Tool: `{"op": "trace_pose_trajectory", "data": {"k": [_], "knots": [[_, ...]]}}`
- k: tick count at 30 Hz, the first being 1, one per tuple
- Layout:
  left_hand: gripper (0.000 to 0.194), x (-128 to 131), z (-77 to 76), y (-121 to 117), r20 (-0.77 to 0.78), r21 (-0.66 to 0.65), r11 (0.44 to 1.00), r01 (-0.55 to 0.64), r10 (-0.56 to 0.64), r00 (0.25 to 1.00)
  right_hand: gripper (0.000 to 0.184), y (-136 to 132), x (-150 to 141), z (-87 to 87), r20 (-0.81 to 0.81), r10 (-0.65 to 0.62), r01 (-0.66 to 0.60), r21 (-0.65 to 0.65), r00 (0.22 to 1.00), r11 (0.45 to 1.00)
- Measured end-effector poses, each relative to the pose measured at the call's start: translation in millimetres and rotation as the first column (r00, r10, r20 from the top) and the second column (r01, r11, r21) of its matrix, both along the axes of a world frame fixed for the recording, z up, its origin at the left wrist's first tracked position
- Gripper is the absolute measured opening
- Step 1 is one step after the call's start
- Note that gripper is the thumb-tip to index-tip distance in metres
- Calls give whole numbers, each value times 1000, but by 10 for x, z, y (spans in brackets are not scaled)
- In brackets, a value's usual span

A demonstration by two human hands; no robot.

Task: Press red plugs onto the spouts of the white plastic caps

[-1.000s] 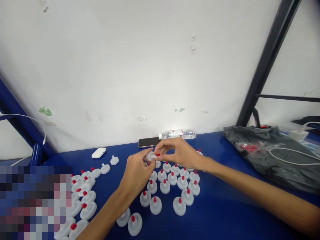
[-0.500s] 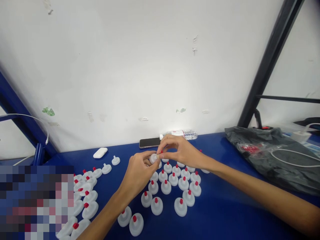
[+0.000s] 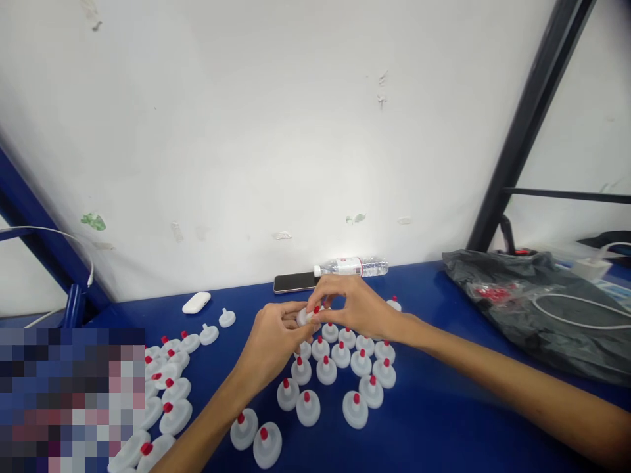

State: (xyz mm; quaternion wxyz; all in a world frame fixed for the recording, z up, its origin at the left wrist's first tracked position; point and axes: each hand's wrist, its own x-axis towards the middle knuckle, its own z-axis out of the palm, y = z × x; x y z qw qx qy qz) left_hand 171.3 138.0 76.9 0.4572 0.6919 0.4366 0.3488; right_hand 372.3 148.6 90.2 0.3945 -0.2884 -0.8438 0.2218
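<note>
My left hand (image 3: 277, 338) holds a white plastic nozzle cap (image 3: 302, 317) by its round base, fingers closed around it. Thumb and fingers of my right hand (image 3: 348, 305) pinch at the small red tip cap (image 3: 316, 310) at the nozzle end, and the two hands meet there. My fingers partly cover both pieces. Below them, several white nozzle caps (image 3: 326, 371) with red tips stand in a loose group on the blue table (image 3: 419, 407). To the left, two white nozzle caps, one of them at the back (image 3: 227, 318), have bare spouts.
More red-tipped nozzle caps (image 3: 175, 416) crowd the left side, beside a pixelated area. A white earbud case (image 3: 196, 303), a phone (image 3: 294, 282) and a water bottle (image 3: 351, 266) lie near the wall. On the right is a black plastic bag (image 3: 542, 328) with a packet of red pieces (image 3: 495, 292) and a white cable.
My right hand has shifted slightly down and its fingers have changed position around the red tip. The nozzle cap in my left hand has tilted slightly. The view has moved a little.
</note>
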Motion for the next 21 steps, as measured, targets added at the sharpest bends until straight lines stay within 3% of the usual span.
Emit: {"op": "trace_pose_trajectory", "data": {"k": [5,8,13,21], "knots": [[41,-45,10,60,62,-90,987,134,-128,990,13,-19,10,-42,195,-46,-11,281,980,960],[48,-75,68,51,93,-106,977,185,-175,980,20,-26,34,-51,262,-64,-39,370,963,928],[43,-104,115,36,161,-115,968,225,-205,965,22,-34,36,-43,191,-32,-39,355,981,934],[37,-84,119,21,167,-133,980,146,-123,978,28,-68,-61,-92,37,-4,-7,274,999,962]]}}
